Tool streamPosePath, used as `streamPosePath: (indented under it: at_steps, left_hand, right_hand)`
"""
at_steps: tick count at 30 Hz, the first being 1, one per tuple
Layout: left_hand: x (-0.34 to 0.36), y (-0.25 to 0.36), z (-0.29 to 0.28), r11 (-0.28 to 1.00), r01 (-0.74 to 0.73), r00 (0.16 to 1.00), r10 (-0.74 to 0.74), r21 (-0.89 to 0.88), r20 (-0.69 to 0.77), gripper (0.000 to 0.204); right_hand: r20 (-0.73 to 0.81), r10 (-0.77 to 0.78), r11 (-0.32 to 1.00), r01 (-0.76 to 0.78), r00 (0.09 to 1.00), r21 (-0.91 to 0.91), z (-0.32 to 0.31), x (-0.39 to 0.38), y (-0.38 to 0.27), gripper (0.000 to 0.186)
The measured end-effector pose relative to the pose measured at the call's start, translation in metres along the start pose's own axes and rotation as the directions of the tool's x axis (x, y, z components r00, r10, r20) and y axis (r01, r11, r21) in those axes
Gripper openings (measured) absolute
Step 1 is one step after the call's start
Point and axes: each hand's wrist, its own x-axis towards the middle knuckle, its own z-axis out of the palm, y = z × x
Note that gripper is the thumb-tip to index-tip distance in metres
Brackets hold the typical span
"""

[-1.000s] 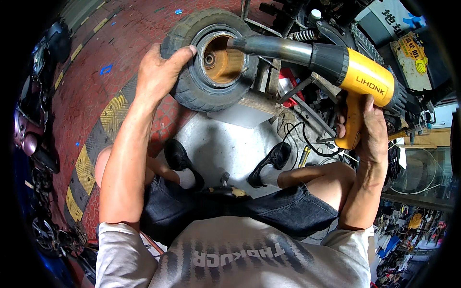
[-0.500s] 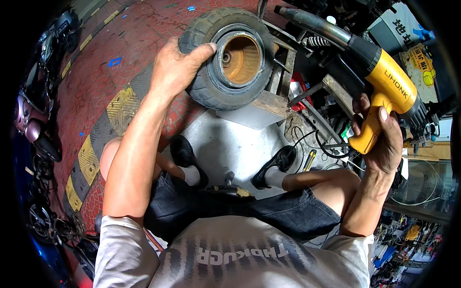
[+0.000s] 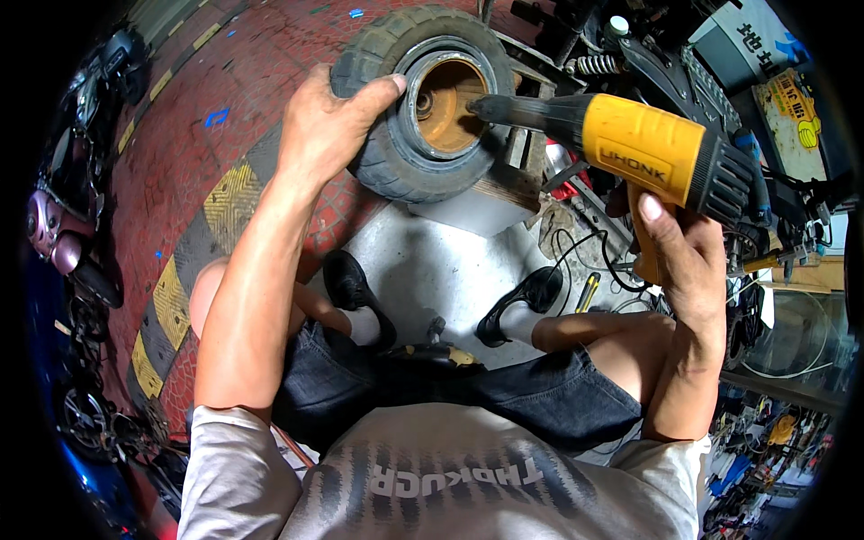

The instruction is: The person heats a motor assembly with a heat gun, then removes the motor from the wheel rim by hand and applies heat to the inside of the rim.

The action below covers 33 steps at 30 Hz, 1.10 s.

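A small black tyre (image 3: 373,52) on a metal rim stands tilted toward me, its rusty hub (image 3: 457,130) facing up. My left hand (image 3: 328,130) is closed on the tyre's left side, the thumb lying on the rim edge and the fingers hidden behind the rubber. In my right hand (image 3: 686,256) is a yellow and black heat gun (image 3: 641,148), gripped by its handle. Its dark nozzle (image 3: 504,111) points left and overlaps the right part of the hub opening; whether it touches the metal I cannot tell.
Under the wheel is a wooden-topped stand (image 3: 499,200). A black cable (image 3: 605,256) and a yellow-handled tool (image 3: 588,292) lie right of my right shoe. A coil-spring shock absorber (image 3: 594,65) is at the far right. Parked scooters (image 3: 67,238) and a yellow-black speed bump (image 3: 236,200) are left.
My right hand has swung the heat gun left and turned it, bringing its nozzle from beyond the wheel to the hub opening. My left hand keeps its hold; the wheel has barely moved.
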Motion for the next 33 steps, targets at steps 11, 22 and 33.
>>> streamPosePath:
  at_steps: [11,22,33]
  left_hand:
    - [-0.009,0.004,0.001,0.999,-0.051,0.999,0.051,0.015,0.009,0.067]
    - [-0.031,0.024,0.003,0.988,-0.147,0.987,0.15,-0.052,0.056,0.064]
    - [-0.034,0.023,0.004,0.976,-0.216,0.975,0.214,0.04,0.054,0.067]
  right_hand:
    - [-0.014,-0.169,0.985,0.168,0.986,-0.04,0.018,0.01,-0.003,0.043]
    - [-0.126,-0.089,0.996,0.085,0.988,-0.038,0.008,-0.008,-0.006,0.04]
    - [-0.097,-0.013,0.996,0.004,0.995,-0.093,-0.011,-0.025,-0.004,0.045]
